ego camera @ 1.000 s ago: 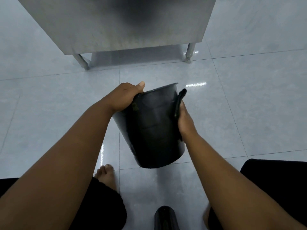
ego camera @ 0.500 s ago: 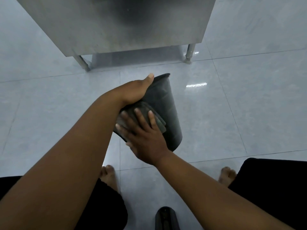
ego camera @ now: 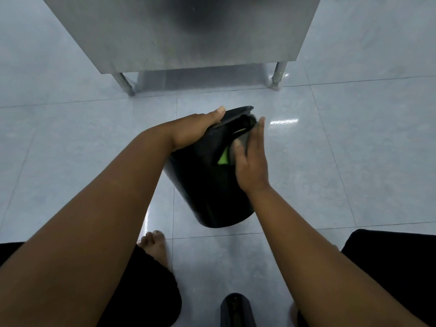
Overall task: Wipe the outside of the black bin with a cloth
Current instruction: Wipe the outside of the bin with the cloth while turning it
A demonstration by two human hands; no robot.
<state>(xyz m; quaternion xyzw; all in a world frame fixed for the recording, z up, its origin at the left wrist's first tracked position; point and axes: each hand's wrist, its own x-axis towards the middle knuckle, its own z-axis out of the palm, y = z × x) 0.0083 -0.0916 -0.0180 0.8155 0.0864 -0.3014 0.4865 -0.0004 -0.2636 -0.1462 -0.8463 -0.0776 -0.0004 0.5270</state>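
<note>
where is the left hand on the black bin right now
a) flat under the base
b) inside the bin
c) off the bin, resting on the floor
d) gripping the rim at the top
d: the left hand is clamped over the top rim of the black bin.

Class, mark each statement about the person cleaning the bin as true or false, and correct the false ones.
1. The left hand grips the rim of the black plastic bin. True.
2. The right hand presses a dark cloth with a green patch against the bin's side. True.
3. The bin lies flat on the metal table. False: it is tilted over the pale tiled floor.
4. The person wears shoes. False: a bare foot shows.
</note>
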